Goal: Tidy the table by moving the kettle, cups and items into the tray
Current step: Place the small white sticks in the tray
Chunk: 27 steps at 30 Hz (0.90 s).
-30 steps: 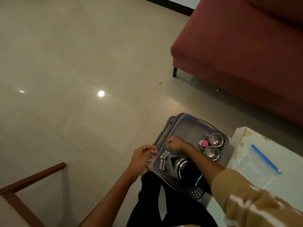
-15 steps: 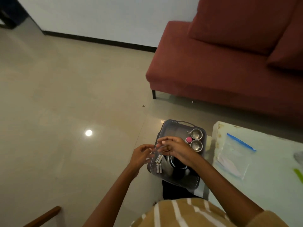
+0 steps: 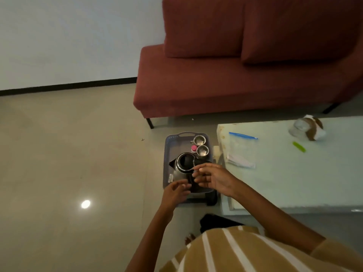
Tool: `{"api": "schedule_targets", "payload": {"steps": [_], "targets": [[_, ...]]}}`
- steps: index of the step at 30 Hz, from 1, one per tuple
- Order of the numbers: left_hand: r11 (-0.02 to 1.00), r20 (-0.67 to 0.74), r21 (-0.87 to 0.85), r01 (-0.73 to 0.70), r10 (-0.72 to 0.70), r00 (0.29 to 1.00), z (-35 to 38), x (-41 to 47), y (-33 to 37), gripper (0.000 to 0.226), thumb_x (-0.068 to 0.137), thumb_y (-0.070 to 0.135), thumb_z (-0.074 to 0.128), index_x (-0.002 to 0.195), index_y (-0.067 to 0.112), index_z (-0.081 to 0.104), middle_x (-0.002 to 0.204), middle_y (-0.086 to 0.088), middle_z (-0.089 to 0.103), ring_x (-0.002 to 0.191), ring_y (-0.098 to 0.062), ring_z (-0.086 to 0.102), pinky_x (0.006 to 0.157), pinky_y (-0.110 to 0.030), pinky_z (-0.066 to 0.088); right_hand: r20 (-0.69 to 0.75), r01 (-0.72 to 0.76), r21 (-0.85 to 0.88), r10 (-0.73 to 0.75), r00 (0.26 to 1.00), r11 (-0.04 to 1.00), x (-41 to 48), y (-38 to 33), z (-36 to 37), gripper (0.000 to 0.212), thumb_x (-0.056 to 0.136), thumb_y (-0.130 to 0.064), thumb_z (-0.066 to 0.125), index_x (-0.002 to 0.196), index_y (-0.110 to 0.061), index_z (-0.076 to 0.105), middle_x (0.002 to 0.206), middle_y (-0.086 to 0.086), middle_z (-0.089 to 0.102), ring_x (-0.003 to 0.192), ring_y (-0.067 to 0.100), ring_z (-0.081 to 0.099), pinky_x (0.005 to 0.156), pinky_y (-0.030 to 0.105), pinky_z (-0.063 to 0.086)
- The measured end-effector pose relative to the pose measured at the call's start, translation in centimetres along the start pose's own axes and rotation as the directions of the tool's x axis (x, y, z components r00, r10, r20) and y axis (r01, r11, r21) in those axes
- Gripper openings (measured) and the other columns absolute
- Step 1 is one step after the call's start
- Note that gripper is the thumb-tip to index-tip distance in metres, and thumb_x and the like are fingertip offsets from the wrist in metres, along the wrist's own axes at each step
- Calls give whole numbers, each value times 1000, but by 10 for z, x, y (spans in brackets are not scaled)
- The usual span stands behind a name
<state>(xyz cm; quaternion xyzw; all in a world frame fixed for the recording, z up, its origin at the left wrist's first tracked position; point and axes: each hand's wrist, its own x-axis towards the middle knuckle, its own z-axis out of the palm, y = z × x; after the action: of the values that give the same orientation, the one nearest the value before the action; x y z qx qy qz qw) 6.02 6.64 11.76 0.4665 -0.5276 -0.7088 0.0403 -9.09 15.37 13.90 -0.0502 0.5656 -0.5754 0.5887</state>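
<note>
Kettle (image 3: 184,162) stands in the grey tray (image 3: 167,154) on the floor beside the table (image 3: 294,183), with two steel cups (image 3: 202,150) and a small pink-topped item (image 3: 193,148) behind it. Right hand (image 3: 214,179) hovers just beside the kettle, fingers (image 3: 204,173) loosely spread, holding nothing. Left hand (image 3: 174,193) is over the tray's near-left edge, fingers curled; I cannot tell whether they pinch anything.

Left hand (image 3: 175,191) loosely curled, empty; right hand (image 3: 213,178) fingers spread, relaxed; hands nearly touching.
</note>
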Motion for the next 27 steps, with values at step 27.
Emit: {"api": "schedule_targets", "payload": {"steps": [27], "targets": [[925,372,378,-44,-108,922,458,-22,-9,17,94,12,45,85,16,59,76,-2,61,60,-13,55,63,-23,48,-373,160,155,-92,923,975,-210,-10,-397,20,92,-6,45,95,-8,65,88,12,69,78,24,66,72,31,52]]}}
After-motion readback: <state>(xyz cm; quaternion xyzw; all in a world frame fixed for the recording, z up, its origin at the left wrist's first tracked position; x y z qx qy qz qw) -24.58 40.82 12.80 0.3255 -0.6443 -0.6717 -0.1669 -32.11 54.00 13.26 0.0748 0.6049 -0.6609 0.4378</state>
